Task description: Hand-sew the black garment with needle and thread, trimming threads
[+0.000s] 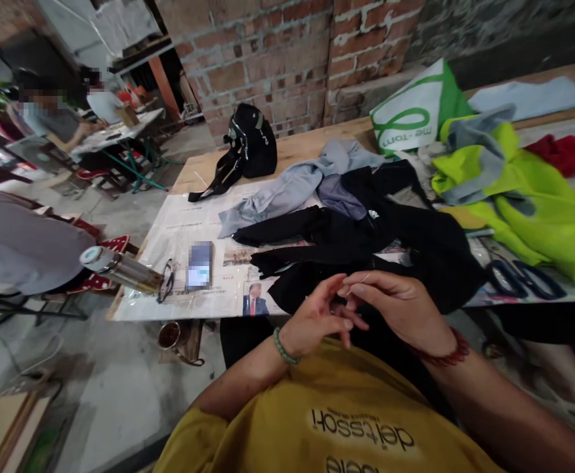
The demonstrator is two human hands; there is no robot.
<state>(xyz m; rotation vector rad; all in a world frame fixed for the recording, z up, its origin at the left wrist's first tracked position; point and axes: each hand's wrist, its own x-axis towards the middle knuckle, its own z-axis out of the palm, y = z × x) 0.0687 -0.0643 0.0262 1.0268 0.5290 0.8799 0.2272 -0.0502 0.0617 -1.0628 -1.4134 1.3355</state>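
My right hand [400,305], with a red bead bracelet, is closed in a pinch on a thin pale strand [364,279], too fine to tell as thread or needle. Beside it, my left hand [312,318], wearing a green bead bracelet, has its fingers half curled and apart. Its upper fingertip meets the right hand's fingertips near the strand. Both hands are over my lap at the table's front edge. Just beyond them lies a heap of black clothing [415,243], with a grey garment [287,190] behind it.
On the newspaper-covered table [174,220] are a phone [199,265], glasses [167,281], a bottle [125,269] and a black bag [255,141]. Scissors [528,279], yellow-green clothing [533,190] and a green-white bag [410,118] are to the right. A mug [169,335] stands below the edge. People sit at left.
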